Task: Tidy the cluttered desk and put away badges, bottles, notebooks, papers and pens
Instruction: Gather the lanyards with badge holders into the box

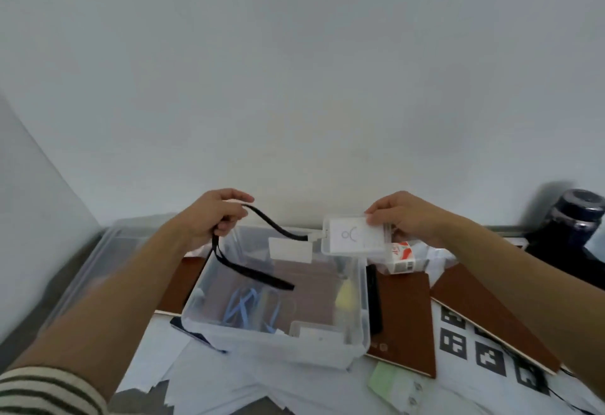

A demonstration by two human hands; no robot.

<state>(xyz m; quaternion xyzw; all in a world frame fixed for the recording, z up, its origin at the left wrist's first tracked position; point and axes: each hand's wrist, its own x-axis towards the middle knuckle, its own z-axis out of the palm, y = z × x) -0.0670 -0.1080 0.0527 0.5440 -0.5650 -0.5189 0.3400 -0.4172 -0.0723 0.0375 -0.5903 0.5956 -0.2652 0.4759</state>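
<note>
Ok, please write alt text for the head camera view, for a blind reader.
Two bare hands hold a white badge and its black lanyard above a clear plastic box: the right hand pinches the badge, the left hand grips the lanyard. The box stands among papers and brown notebooks; a dark bottle stands far right.

Badge (355, 235) and lanyard (252, 272) over bin (262, 347)
</note>
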